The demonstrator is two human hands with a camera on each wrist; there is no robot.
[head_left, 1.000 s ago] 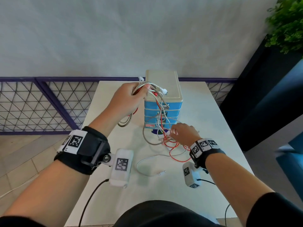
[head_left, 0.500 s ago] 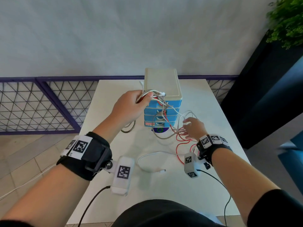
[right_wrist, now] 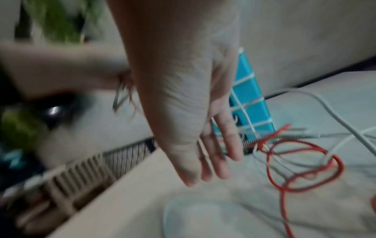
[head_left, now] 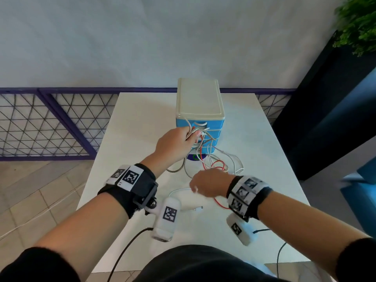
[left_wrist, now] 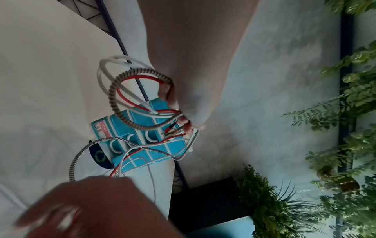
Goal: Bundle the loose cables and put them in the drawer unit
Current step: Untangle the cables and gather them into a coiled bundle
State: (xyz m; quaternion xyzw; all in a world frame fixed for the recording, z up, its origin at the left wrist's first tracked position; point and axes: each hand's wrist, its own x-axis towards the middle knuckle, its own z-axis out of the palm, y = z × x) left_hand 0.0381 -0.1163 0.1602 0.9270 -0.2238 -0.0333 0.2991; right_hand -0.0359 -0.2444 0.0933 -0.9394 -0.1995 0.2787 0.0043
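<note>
Cables (head_left: pixel 205 151) hang in a tangle from the left hand (head_left: pixel 173 144), their long run dropping in front of the drawer unit (head_left: pixel 200 110) and spreading toward the person over the table (head_left: pixel 142 119). The left wrist view shows white, red and braided (left_wrist: pixel 114 96) strands looped above the pinch, with their plug ends (left_wrist: pixel 170 130) sticking out toward the blue drawer fronts. Raised with its forearm reaching forward, the left hand grips the gathered loops between curled fingers and thumb, level with the upper drawers. The right hand (head_left: pixel 209 185) hovers low over the near strands, palm down, fingers (right_wrist: pixel 219 161) straight and loosely spread, holding nothing; it is blurred. One white cable (head_left: pixel 183 192) lies apart on the table nearest the person, partly under that hand. Half a second ago the right hand was at the red coils right of the unit; now it has drawn back and leftward, while the left hand has sunk slightly, keeping its hold.
</note>
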